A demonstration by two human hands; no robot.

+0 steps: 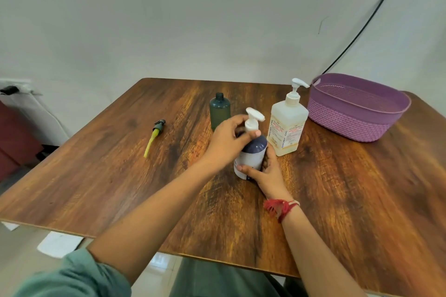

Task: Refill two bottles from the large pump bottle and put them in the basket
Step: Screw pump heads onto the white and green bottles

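The left hand's [225, 143] fingers [253, 134] curl round the neck under the white pump head [254, 116] of a dark purple bottle with a white label [253, 152]. The right hand [269, 177] wraps the bottle's lower body at frame centre. The bottle's long axis stands near upright, so unscrewing probably means twisting about it. The large translucent white pump bottle [287, 128] stands just to its right, nearer the right hand. An uncapped green bottle [219, 111] is behind, the woven purple plastic basket [350, 123] at upper right and a loose yellow-tubed pump [154, 136] to the left.
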